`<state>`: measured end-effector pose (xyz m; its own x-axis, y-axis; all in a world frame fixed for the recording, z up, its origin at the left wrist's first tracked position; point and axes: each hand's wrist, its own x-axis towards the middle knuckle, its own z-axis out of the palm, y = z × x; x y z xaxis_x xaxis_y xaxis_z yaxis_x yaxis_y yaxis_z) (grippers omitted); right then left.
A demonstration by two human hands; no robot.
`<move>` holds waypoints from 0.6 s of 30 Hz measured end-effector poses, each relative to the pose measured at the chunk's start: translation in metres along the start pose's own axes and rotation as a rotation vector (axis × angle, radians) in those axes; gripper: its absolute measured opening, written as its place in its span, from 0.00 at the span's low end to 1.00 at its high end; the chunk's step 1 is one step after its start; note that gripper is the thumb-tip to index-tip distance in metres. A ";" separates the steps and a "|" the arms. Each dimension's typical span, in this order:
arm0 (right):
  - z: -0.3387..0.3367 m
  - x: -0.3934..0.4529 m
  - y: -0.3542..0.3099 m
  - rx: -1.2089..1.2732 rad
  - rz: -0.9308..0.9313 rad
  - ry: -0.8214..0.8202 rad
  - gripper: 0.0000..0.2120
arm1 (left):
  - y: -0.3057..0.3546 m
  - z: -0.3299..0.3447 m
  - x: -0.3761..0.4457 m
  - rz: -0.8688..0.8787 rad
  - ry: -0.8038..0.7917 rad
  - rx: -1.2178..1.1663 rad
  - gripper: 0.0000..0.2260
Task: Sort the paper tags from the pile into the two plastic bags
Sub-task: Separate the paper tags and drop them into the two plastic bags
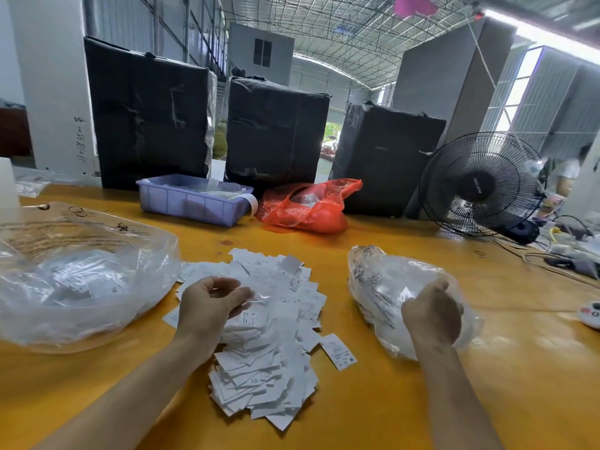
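sorting is mid-way: the tags [266, 336] lie piled between 2 bags. left hand [211, 306] hovers over them, fingers loosely curled, seemingly empty. right hand [431, 316] is at the right bag [383, 280]; its grip is hidden. next: pick a tag and read its size.

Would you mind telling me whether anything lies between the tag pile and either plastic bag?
Nothing visible does. The pile of tags sits on bare table between the left bag and the right bag; only the hands are nearby.

Head camera looks forward and down, close over the table [389, 401].
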<state>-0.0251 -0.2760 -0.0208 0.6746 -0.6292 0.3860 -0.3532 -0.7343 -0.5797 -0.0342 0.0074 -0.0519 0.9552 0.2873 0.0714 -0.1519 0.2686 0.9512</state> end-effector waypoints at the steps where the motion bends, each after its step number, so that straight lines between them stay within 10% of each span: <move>1: 0.000 -0.004 -0.006 -0.059 -0.039 0.019 0.20 | 0.000 -0.001 0.000 -0.004 -0.003 0.010 0.09; 5: 0.007 -0.032 -0.038 0.022 -0.400 0.149 0.16 | 0.004 -0.001 -0.003 -0.002 -0.022 0.054 0.12; 8: 0.014 -0.052 -0.053 0.094 -0.571 -0.075 0.12 | 0.007 0.001 -0.005 0.024 -0.025 0.133 0.13; 11: 0.018 -0.056 -0.051 -0.038 -0.479 -0.485 0.05 | 0.008 0.001 -0.004 0.036 -0.024 0.171 0.13; 13: 0.017 -0.055 -0.047 -0.141 -0.379 -0.670 0.19 | 0.007 0.001 -0.004 0.036 -0.025 0.168 0.12; 18: 0.011 -0.055 -0.047 -0.206 -0.322 -0.762 0.21 | 0.007 0.003 -0.005 0.000 -0.069 0.140 0.10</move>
<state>-0.0382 -0.2040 -0.0223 0.9883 -0.0929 -0.1213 -0.1305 -0.9263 -0.3535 -0.0397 0.0051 -0.0447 0.9711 0.2222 0.0874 -0.1197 0.1362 0.9834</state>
